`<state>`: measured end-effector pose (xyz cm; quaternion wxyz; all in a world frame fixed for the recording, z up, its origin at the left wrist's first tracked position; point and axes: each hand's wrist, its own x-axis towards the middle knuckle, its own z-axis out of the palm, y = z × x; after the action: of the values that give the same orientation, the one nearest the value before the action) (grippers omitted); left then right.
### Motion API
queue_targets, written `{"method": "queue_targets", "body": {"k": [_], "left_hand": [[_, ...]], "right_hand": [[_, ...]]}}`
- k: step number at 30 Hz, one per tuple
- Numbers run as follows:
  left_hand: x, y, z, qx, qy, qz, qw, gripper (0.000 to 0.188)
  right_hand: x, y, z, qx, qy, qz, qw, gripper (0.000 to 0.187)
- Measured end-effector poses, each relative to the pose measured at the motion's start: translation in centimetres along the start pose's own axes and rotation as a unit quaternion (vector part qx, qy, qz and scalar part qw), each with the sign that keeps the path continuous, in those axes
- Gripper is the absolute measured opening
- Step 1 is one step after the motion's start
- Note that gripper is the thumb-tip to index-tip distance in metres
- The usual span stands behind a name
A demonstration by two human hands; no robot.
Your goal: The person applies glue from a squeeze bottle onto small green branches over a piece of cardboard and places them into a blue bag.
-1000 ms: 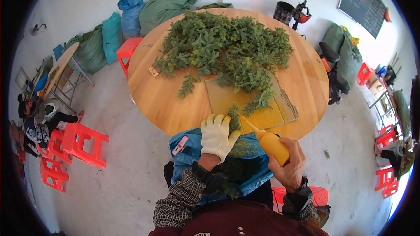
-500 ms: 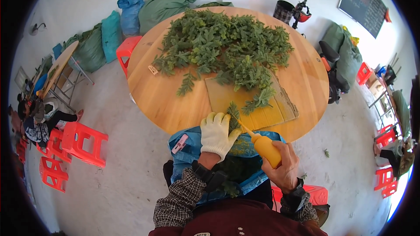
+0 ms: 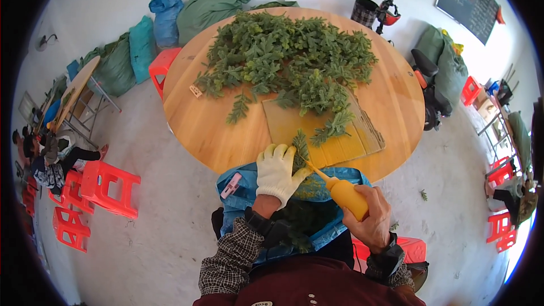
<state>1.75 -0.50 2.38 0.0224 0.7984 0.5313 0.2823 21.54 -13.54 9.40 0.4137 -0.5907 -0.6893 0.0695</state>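
My left hand (image 3: 276,174), in a white knit glove with yellow-stained fingertips, pinches a small green artificial pine sprig (image 3: 300,146) near the table's front edge. Bare, my right hand (image 3: 371,220) wraps round a yellow squeeze bottle (image 3: 347,196), tilted so its long thin nozzle points at the lower part of the sprig. Whether the tip touches it I cannot tell. Below both hands a blue woven bag (image 3: 328,239) lies open at my lap, with dark green foliage inside. A pink-and-white clip-like object (image 3: 230,186) rests on the bag's left rim.
A heap of green sprigs (image 3: 283,56) covers the far part of the round wooden table (image 3: 192,119). Yellow-stained cardboard (image 3: 354,150) lies at its near right. Red stools (image 3: 110,187) stand left, with people (image 3: 48,164) seated beyond. Full sacks (image 3: 165,22) line the back wall.
The bottle's nozzle tip has shifted down along the sprig, toward its lower end. Both hands keep their hold, and the whole view has drifted slightly.
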Motion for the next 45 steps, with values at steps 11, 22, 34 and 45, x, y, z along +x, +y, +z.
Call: {"method": "queue_targets", "body": {"k": [11, 22, 34, 45], "left_hand": [[0.1, 0.0, -0.7, -0.004, -0.045, 0.005, 0.999, 0.066], [0.0, -0.2, -0.5, -0.006, -0.057, -0.001, 0.998, 0.07], [0.1, -0.5, -1.0, 0.002, -0.112, 0.006, 0.994, 0.078], [0.4, -1.2, -1.6, -0.002, -0.148, 0.014, 0.989, 0.076]], "right_hand": [[-0.5, -0.1, 0.3, 0.002, -0.009, 0.018, 1.0, 0.044], [-1.2, -0.5, -0.8, 0.004, -0.005, -0.005, 1.0, 0.044], [-2.4, -0.1, -1.4, 0.016, -0.014, 0.025, 0.999, 0.043], [-3.7, 0.7, -2.8, 0.013, -0.026, 0.02, 0.999, 0.043]]}}
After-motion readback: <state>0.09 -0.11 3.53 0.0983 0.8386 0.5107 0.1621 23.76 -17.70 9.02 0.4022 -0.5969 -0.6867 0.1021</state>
